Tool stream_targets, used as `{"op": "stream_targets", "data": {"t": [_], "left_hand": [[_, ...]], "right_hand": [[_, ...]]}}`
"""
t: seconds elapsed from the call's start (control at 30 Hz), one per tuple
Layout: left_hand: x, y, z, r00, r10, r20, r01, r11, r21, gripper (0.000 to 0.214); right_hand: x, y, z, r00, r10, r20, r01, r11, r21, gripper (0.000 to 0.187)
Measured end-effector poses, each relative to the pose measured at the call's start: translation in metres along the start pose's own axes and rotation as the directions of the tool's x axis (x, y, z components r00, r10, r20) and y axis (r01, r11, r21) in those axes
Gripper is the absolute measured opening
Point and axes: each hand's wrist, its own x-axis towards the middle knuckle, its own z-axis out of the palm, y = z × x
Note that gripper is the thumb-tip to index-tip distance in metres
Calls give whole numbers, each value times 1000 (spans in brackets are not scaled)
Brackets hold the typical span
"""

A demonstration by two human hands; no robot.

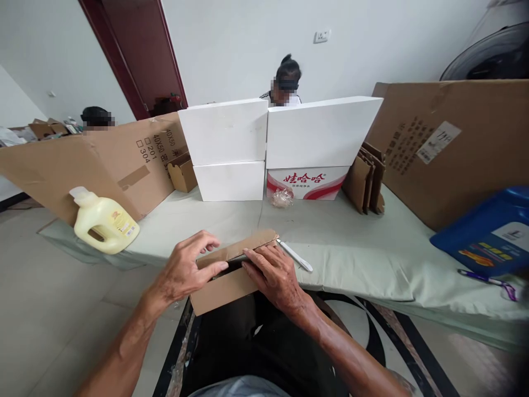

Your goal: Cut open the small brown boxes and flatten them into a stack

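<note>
A small brown cardboard box (225,289) sits at the table's front edge above my lap, its lid flap (235,248) raised a little and a dark gap showing beneath. My left hand (188,267) grips the box's left end, thumb at the gap and fingers curled by the flap. On the right end, my right hand (275,273) is closed over the box, fingertips at the opening. What lies inside cannot be made out. Just beyond my right hand, a white-handled utility knife (298,258) rests on the cloth, its tip beside the box.
White boxes (231,132) and a red-and-white printed carton (308,184) stand stacked ahead, with crumpled clear plastic (281,198) before them. A yellow jug (105,220) stands left; folded cardboard (363,179), a blue jug (487,234) and a purple pen (487,280) are right. Two people sit beyond.
</note>
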Motion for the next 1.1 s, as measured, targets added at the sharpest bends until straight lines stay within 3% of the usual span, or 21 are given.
{"op": "stream_targets", "data": {"t": [0.13, 0.33, 0.57, 0.73, 0.87, 1.1], "left_hand": [[4, 4, 10, 988, -23, 150, 39, 994, -104, 3], [6, -3, 14, 963, -89, 256, 170, 933, -316, 10], [9, 2, 12, 918, -173, 357, 303, 888, -347, 19], [8, 5, 12, 898, -212, 385, 347, 879, -326, 20], [8, 6, 14, 914, -226, 337, 340, 880, -333, 22], [3, 5, 18, 918, -171, 359, 308, 877, -370, 8]], "right_hand": [[-3, -3, -1, 1000, 1, 3, -1, 1000, 1, 20], [-6, -8, -2, 1000, -4, -15, 5, 1000, 12, 21], [-8, -12, -2, 998, -22, -58, 23, 999, 23, 20], [-13, -16, -3, 998, -28, -51, 30, 998, 47, 22], [-16, -20, -4, 998, -31, -56, 34, 998, 59, 23], [-17, -22, -4, 997, -42, -69, 45, 998, 48, 21]]}}
